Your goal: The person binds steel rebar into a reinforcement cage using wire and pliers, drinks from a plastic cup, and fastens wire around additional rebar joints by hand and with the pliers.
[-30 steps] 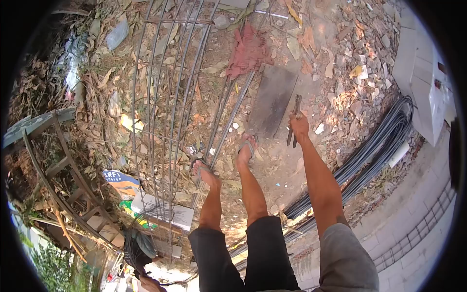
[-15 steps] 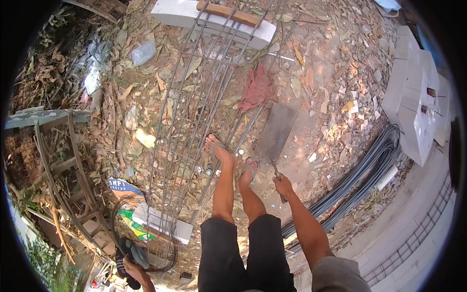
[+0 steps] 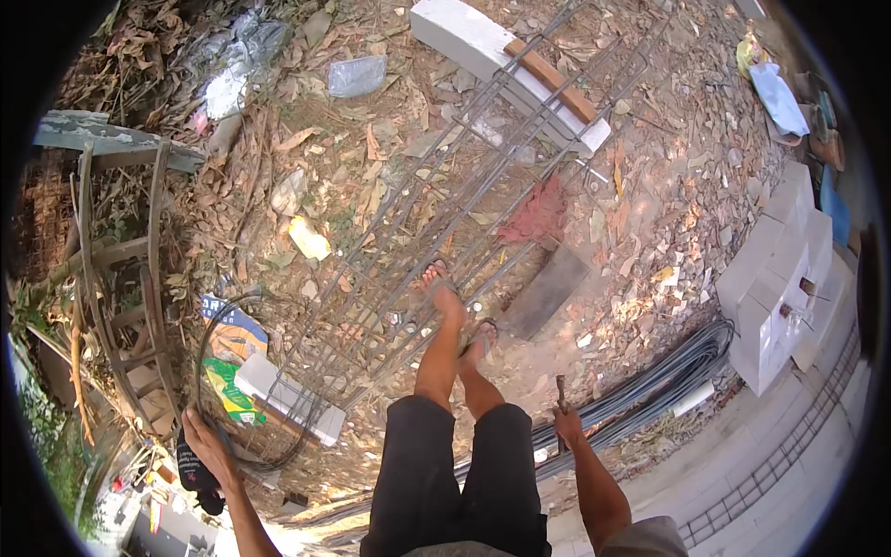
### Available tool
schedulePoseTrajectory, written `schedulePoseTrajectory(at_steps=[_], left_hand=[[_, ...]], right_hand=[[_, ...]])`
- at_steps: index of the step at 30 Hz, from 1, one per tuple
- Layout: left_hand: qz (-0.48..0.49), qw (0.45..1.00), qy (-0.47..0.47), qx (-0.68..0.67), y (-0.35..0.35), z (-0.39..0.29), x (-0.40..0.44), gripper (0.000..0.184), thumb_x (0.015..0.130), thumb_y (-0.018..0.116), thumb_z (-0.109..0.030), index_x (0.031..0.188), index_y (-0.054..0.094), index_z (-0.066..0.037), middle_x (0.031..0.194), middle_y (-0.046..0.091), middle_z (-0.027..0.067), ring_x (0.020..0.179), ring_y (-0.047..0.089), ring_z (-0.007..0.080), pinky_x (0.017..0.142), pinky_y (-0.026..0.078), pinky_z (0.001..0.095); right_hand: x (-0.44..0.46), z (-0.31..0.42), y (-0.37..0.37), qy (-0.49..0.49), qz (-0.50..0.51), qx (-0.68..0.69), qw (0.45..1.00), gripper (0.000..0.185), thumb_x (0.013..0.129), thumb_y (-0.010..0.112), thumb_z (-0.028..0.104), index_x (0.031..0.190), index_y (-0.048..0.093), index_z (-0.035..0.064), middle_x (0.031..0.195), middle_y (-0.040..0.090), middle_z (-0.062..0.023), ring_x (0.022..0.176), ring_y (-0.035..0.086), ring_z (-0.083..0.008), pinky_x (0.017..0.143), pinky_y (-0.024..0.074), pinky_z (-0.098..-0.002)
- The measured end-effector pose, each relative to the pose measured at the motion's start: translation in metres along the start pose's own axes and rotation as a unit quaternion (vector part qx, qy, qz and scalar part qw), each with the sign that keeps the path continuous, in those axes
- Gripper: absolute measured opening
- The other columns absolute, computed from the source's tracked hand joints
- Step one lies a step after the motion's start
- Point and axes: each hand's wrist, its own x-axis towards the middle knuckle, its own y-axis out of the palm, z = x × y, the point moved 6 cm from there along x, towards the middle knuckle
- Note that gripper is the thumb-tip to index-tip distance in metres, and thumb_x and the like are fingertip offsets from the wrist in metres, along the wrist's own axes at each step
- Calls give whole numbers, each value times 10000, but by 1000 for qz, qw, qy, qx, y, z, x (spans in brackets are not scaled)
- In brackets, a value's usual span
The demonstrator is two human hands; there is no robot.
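My right hand [image 3: 568,427] is closed around a pincer-like hand tool [image 3: 561,395], held upright near the coil of dark rods [image 3: 650,371]. At the lower left, my left hand [image 3: 209,447] touches a loop of thin dark wire [image 3: 202,357] beside a black item with white lettering [image 3: 193,472]; its grip is hard to make out. Between my hands and farther forward lies a long cage of steel bars [image 3: 455,218] on the ground. My sandalled feet stand at its near edge, one of them among the bars.
A white block with a wooden strip [image 3: 492,46] is under the cage's far end, another pale block [image 3: 278,395] under its near end. A dark board [image 3: 548,292] and red cloth [image 3: 536,212] lie ahead. A wooden ladder-like frame [image 3: 153,269] stands left, pale blocks [image 3: 775,269] right.
My view has swung, and the cage now slants to the upper right. My left hand has come further into view with the wire loop. My right hand, still holding the tool, is lower in view.
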Motion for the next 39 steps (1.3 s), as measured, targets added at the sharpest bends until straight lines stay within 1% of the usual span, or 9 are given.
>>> schedulePoseTrajectory(at_steps=[2,7,8,10,15,24,27,31,39], left_hand=[[16,997,62,-31,24,-70,14,445,1125,455,-321,1240,630,72,1120,673,158,994,608,248,923,472,365],[29,991,101,-87,156,-126,55,399,1126,454,-315,1195,657,22,832,557,26,757,493,138,670,416,318],[32,987,127,-90,194,-119,62,382,1122,459,-297,1192,662,18,780,554,72,728,509,167,671,429,342],[61,986,145,-55,269,-114,65,376,1104,462,-290,1170,687,5,898,702,265,850,669,415,792,497,459],[127,990,64,-23,411,-48,59,383,1059,492,-305,1084,725,-3,980,718,285,995,667,463,877,489,524],[277,949,11,-149,408,-68,12,443,1067,512,-364,1208,698,12,912,767,153,863,723,267,866,530,380],[311,938,-29,-149,374,-42,-26,460,1075,528,-352,1356,641,-6,909,769,118,815,729,218,817,546,357],[381,847,-290,-232,334,-10,-111,429,1073,548,-308,1422,590,-62,979,738,58,811,708,150,680,506,275],[427,748,-397,-318,306,-78,-349,349,1018,568,-324,1210,652,-45,692,352,-55,610,343,109,579,353,310]], right_hand=[[14,34,11,-76,-8,3,997,404,1009,620,241,1355,603,31,775,631,-79,611,603,-176,574,514,-365],[-7,174,41,-87,55,65,993,423,1030,627,247,1404,557,61,713,495,28,536,471,-71,481,418,-260],[-16,201,46,-114,57,49,991,385,1033,626,249,1364,571,61,716,494,28,537,470,-71,484,416,-256],[-19,235,56,-154,63,35,985,301,1039,625,256,1267,586,63,724,497,27,539,469,-73,488,411,-254],[-9,259,77,-172,91,73,978,253,1032,616,245,1185,594,46,754,580,-18,604,550,-120,547,465,-313],[32,228,88,-73,66,21,995,277,990,595,162,1231,540,35,765,548,-26,554,536,-121,505,464,-288],[48,227,86,-58,91,-24,994,442,981,600,208,1355,497,-2,797,613,-108,654,643,-252,619,546,-399],[26,233,83,-209,-26,-131,969,586,898,639,229,1427,505,16,1129,659,-313,1020,657,-468,922,524,-526],[-153,244,15,-430,115,-15,895,842,842,712,156,1576,315,44,1340,587,-282,1186,620,-466,974,518,-520]])
